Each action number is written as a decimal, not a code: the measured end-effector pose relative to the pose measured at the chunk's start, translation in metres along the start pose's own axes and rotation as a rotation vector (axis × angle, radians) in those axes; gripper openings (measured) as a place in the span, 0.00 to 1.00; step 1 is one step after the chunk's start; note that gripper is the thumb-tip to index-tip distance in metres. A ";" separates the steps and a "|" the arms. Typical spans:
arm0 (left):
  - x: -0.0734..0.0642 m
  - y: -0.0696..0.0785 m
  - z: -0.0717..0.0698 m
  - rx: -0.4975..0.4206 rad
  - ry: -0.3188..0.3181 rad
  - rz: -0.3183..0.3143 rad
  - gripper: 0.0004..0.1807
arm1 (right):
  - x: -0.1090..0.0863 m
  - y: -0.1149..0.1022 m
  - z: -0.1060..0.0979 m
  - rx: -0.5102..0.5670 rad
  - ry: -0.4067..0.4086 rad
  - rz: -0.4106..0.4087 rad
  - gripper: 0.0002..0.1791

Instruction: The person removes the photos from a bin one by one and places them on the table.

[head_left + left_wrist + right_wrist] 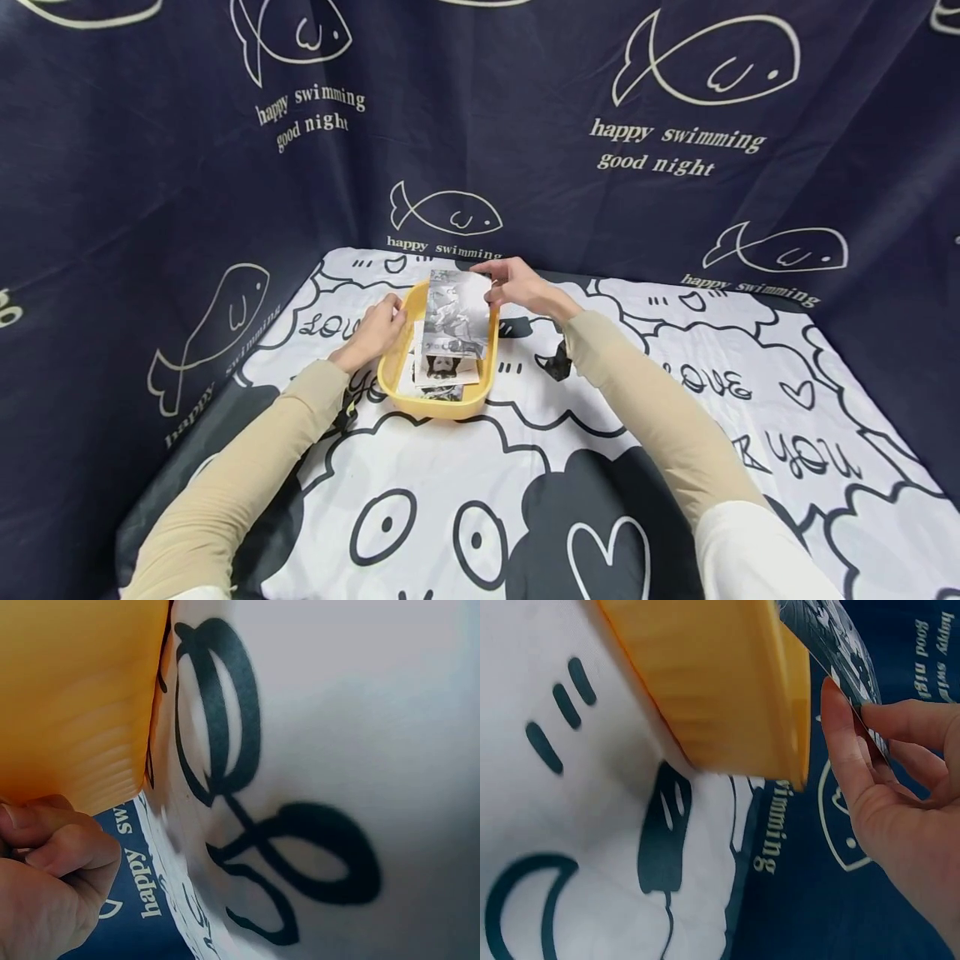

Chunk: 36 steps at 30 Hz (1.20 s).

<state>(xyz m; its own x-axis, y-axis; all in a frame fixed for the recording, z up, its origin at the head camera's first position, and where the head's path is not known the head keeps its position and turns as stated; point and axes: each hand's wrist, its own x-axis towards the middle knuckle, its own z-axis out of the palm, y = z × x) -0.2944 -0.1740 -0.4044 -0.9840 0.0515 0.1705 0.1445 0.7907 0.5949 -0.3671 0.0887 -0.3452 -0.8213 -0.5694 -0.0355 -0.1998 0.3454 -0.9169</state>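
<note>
The right hand (519, 285) pinches the photo (454, 317) at its far-right corner, above the tray (437, 408) near the cloth's (442, 471) far edge; the left hand (377, 328) grips the tray's left rim. The photo looks light, flexible and easily creased, best held by edges.

Beside the left hand (378, 327), the tub (433, 408) looks like ribbed plastic. The right hand (519, 286) pinches smooth paper (452, 315) above matt cloth (427, 467).

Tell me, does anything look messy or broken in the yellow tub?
A bit messy: the black-and-white prints in the yellow plastic tub overlap crookedly instead of making a neat stack. I see nothing spilled or broken.
</note>
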 end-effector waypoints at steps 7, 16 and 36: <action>0.000 -0.001 -0.001 -0.019 -0.021 -0.004 0.11 | -0.010 -0.003 -0.022 0.109 0.049 -0.022 0.33; 0.002 -0.001 -0.001 0.000 -0.028 -0.019 0.11 | -0.024 -0.003 -0.057 0.093 0.113 -0.001 0.33; 0.000 0.001 0.000 -0.024 -0.041 -0.030 0.11 | -0.088 0.055 -0.154 0.158 0.281 0.181 0.33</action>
<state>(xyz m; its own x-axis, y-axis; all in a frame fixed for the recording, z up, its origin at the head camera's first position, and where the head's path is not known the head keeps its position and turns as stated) -0.2942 -0.1736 -0.4035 -0.9913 0.0536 0.1200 0.1168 0.7777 0.6177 -0.3874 0.2725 -0.3309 -0.9548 -0.2752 -0.1121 0.0289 0.2893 -0.9568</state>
